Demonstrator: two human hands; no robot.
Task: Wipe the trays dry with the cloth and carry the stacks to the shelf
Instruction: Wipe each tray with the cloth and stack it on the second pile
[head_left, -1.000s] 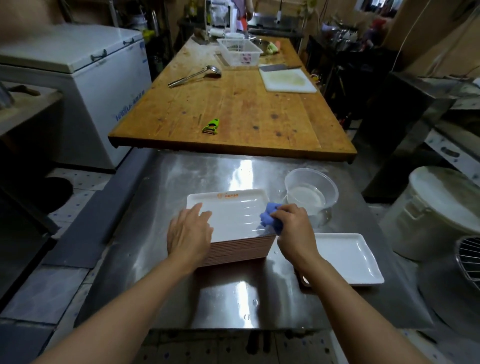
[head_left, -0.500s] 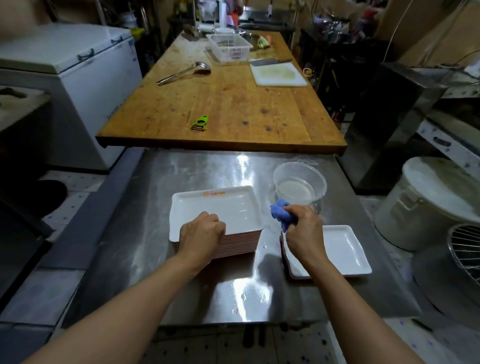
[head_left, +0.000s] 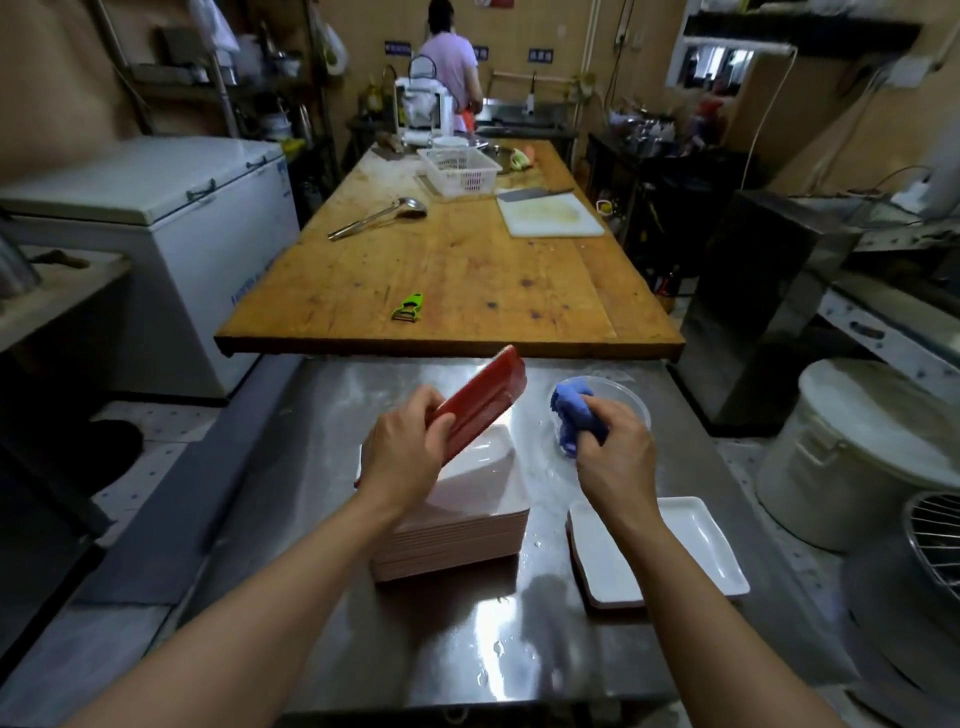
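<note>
Steel tabletop (head_left: 291, 519): L hand (head_left: 405, 457) grips one tray (head_left: 480, 400), tilted up on edge w/ red underside showing, above stack of trays (head_left: 457, 530) at centre. R hand (head_left: 613, 457) fingers curled round blue cloth (head_left: 571, 415), held over clear plastic bowl (head_left: 631, 402) just right of stack. Small second stack, white tray on top (head_left: 701, 545), lies at right, apart from main stack; wet patches on tabletop btwn them.

- Bare steel worktop (head_left: 426, 644) lies open toward the near edge, between the 2 forearms.
- The tray stack (head_left: 457, 535) and single white tray (head_left: 691, 540) flank a narrow wet gap.
- The clear bowl (head_left: 631, 402) and wooden table (head_left: 447, 280) close off the far side.
</note>
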